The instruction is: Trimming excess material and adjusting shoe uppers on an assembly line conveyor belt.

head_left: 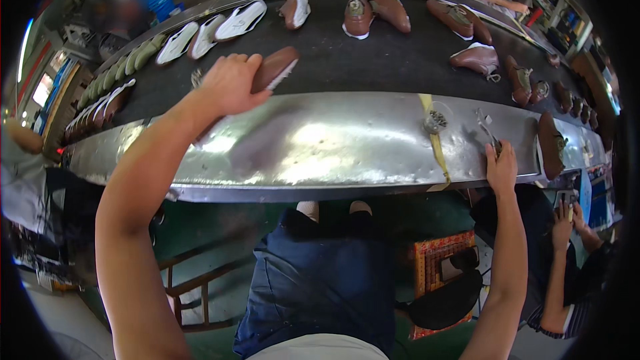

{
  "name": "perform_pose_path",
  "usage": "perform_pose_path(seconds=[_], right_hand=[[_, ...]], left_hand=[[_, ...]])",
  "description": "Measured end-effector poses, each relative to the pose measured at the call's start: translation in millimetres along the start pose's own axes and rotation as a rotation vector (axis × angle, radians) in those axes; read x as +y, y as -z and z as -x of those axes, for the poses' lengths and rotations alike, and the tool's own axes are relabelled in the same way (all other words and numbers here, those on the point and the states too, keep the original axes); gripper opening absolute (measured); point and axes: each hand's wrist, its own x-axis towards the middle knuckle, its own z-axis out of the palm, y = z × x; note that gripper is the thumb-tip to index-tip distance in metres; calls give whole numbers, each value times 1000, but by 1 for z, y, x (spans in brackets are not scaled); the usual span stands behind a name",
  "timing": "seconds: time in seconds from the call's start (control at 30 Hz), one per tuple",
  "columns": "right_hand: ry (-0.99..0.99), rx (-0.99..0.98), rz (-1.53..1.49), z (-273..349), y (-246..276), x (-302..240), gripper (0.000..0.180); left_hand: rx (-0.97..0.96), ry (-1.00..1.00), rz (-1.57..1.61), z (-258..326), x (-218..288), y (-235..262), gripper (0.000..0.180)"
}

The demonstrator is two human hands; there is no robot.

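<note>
Left hand (230, 83) is clenched around a brown shoe (273, 69) at the belt's (373, 60) near edge — a pick-up seems underway — while right hand (501, 168) is closed on a metal tool (487, 130) on the steel ledge (320, 143).

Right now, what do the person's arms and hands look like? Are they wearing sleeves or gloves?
Both forearms are bare: no sleeves reach them in view. The left hand and the right hand wear no gloves, and I see no watch, ring or bracelet on either wrist. Lower down, the person wears dark blue trousers.
</note>
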Motion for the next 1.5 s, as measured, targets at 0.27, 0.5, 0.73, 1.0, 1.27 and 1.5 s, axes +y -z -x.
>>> perform_pose_path(seconds=[0.27,0.5,0.73,1.0,1.27,1.5], right_hand=[[-109,-48,-216,-41,2,-2,41],[-244,-286,-818,-191,-28,-190,40],[-239,-390,-603,-309,-173,-312,70],[-280,-168,-511,-340,-248,-348,97],[-314,-302,-705,-313,-218,-325,75],[-517,-565,-1699,-205,-78,-285,49]], left_hand=[[14,-147,-569,-66,-139,-116,82],[-426,190,-385,-146,-103,-83,55],[248,521,355,-271,-100,-175,67],[258,784,811,-356,-104,-219,82],[153,739,1377,-298,-104,-184,47],[140,574,1834,-62,-64,-83,40]])
